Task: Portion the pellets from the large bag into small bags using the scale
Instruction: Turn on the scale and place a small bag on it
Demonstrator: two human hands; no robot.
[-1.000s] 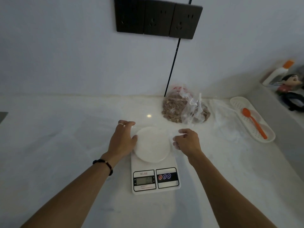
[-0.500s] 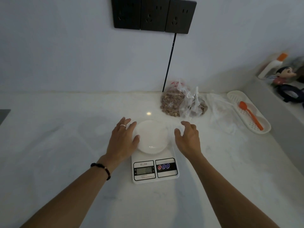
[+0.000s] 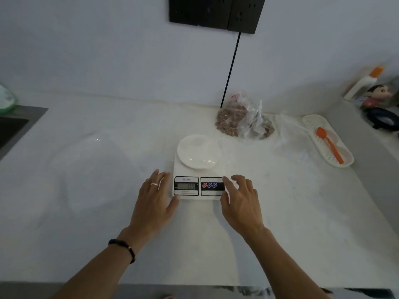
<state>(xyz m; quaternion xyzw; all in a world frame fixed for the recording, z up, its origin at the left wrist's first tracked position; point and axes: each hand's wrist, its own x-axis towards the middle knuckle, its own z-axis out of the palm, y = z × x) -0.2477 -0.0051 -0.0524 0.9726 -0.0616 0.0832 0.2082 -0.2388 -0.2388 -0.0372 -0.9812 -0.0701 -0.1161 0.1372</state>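
A white digital scale (image 3: 198,172) stands on the pale counter with a white round dish (image 3: 199,151) on its platform. My left hand (image 3: 155,199) lies open against the scale's front left corner, thumb at its edge. On the other side, my right hand (image 3: 241,199) has relaxed fingers, with a fingertip touching the right end of the button panel. The large clear bag of brown pellets (image 3: 241,121) sits behind the scale near the wall. An empty clear small bag (image 3: 290,140) lies flat to its right.
A white slotted tray (image 3: 311,124) holding an orange spoon (image 3: 328,143) lies at the right. A raised ledge at far right carries a bottle (image 3: 362,85) and a figurine (image 3: 376,97). A dark sink edge (image 3: 19,124) is at the left. A black cable (image 3: 230,70) hangs from wall sockets.
Both hands left the dish and drew back toward me to the scale's front corners. The camera view shifted so the scale sits farther from me.
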